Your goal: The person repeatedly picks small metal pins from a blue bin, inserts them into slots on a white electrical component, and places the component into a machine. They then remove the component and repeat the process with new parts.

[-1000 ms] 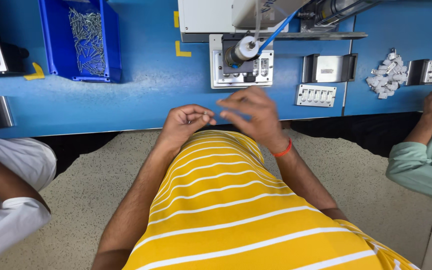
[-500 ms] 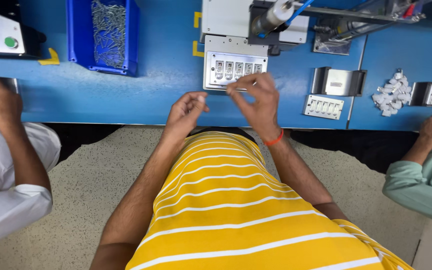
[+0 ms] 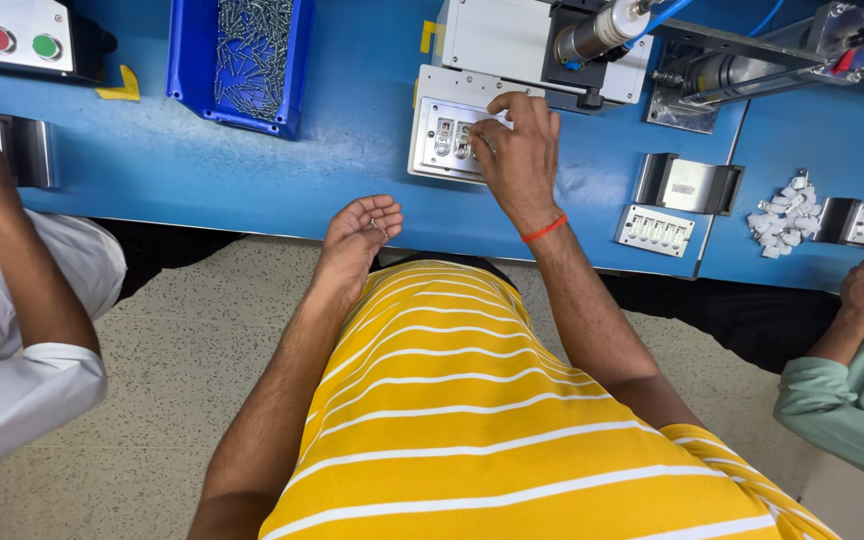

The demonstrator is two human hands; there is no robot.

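Observation:
My right hand [image 3: 517, 150], with a red thread on its wrist, rests fingertips-down on a white switch plate [image 3: 442, 135] seated in a grey metal fixture [image 3: 422, 160] on the blue bench. The fingers are bunched together over the plate, and anything pinched between them is hidden. My left hand [image 3: 357, 235] hovers palm-up and cupped at the bench's near edge, just over my yellow striped shirt. A small metal screw [image 3: 373, 222] seems to lie in its curled fingers.
A blue bin of screws [image 3: 247, 55] stands at the back left, beside a grey box with red and green buttons [image 3: 12, 35]. A pneumatic press [image 3: 592, 35] looms behind the fixture. Another switch plate [image 3: 655, 230] and small white parts [image 3: 782, 215] lie right. Co-workers' arms [image 3: 12, 270] [image 3: 852, 340] flank me.
My right hand has reached forward from near the left hand onto the switch plate. The left hand has turned palm-up and stayed at the bench edge. The view has tilted nearer to the bench.

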